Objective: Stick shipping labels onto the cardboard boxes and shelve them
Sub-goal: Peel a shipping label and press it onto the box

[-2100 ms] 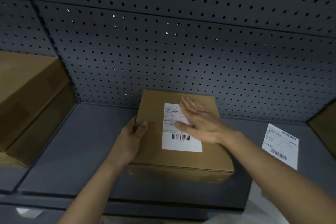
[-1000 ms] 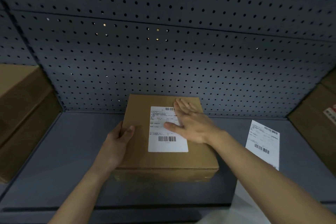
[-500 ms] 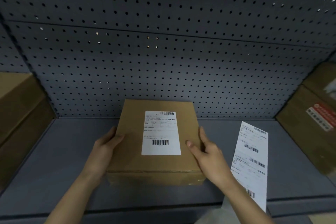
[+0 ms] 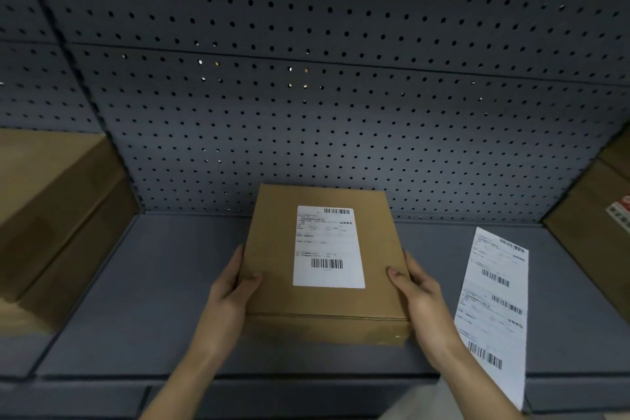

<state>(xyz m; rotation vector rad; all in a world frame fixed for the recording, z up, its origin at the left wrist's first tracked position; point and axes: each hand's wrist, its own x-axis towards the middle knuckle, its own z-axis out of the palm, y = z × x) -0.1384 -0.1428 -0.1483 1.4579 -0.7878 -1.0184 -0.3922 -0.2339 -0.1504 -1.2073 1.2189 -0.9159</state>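
A flat brown cardboard box (image 4: 272, 249) lies on the grey shelf (image 4: 163, 283), its far end close to the pegboard back. A white shipping label (image 4: 328, 247) with barcodes is stuck flat on its top. My left hand (image 4: 231, 286) grips the box's left side, thumb over the top edge. My right hand (image 4: 414, 286) grips the right side the same way. A strip of several white labels (image 4: 494, 303) lies on the shelf just right of my right hand and hangs over the front edge.
A large cardboard box (image 4: 51, 215) stands at the left end of the shelf. Another box (image 4: 593, 222) with a red-and-white sticker stands at the right end. The perforated grey back panel (image 4: 306, 95) rises behind. Bare shelf lies on both sides of the small box.
My right hand left the label, where it pressed flat, and moved to the box's right side. Both hands now grip the box. The view has shifted slightly.
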